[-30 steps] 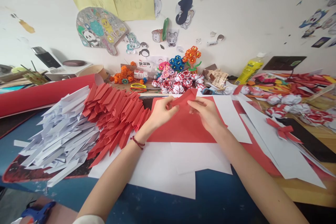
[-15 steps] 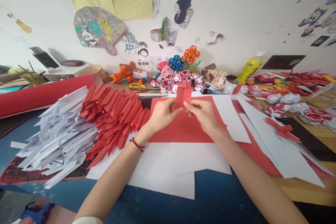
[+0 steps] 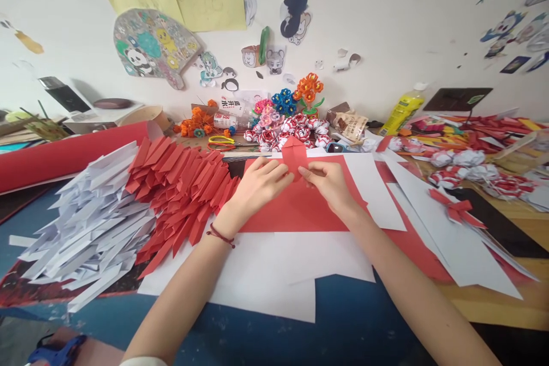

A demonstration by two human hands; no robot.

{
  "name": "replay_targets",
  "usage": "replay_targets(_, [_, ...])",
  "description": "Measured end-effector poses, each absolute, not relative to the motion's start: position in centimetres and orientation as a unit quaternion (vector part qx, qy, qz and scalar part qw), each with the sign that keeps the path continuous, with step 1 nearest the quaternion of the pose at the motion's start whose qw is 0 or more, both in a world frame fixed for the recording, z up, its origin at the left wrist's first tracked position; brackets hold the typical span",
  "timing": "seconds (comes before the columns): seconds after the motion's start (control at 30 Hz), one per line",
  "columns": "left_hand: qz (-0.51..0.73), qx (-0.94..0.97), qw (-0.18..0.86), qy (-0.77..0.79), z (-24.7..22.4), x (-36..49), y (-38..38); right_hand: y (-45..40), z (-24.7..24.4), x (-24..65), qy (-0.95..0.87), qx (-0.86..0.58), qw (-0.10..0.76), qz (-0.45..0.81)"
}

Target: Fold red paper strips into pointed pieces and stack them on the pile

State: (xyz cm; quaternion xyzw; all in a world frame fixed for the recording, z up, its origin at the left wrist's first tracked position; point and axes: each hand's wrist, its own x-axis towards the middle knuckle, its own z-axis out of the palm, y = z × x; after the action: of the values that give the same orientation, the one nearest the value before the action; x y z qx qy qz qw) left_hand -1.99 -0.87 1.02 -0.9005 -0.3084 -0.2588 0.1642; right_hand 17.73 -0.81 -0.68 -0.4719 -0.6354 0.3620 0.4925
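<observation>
A small folded red paper [image 3: 294,154] with a pointed top is held upright above a flat red sheet [image 3: 295,211]. My left hand [image 3: 261,183] has its fingers closed at the lower left edge of the folded paper. On the right edge, my right hand [image 3: 328,183] pinches it between thumb and fingers. White sheets [image 3: 274,280] lie beneath the red one. Left of my hands are a heap of folded red strips [image 3: 184,183] and a heap of folded white strips [image 3: 94,223].
Red-and-white paper flowers [image 3: 300,128], yellow-handled scissors [image 3: 221,141] and a yellow bottle [image 3: 403,110] stand or lie along the wall. A red roll [image 3: 77,154] is at the left. A red paper bow [image 3: 458,207] rests on white paper at the right.
My left hand has turned, its fingers now curled over the folded paper's left edge. The paper sits slightly lower between my hands, and the view has shifted a little.
</observation>
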Motion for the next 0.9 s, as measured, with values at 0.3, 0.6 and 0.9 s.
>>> replay_targets(0.3, [-0.398, -0.835, -0.002, -0.379, 0.1, -1.1, 0.3, -1.5, 0.2, 17.2, -0.657, -0.44, 0.506, 0.346])
replay_targets(0.6, [-0.44, -0.782, -0.168, -0.408, 0.2, -0.3, -0.4, -1.5, 0.3, 17.3, -0.632, -0.405, 0.52, 0.407])
replay_targets(0.9, [-0.467, -0.751, -0.197, -0.424, 0.3, 0.2, -1.0, -1.4, 0.0, 17.4, -0.622, -0.403, 0.516, 0.43])
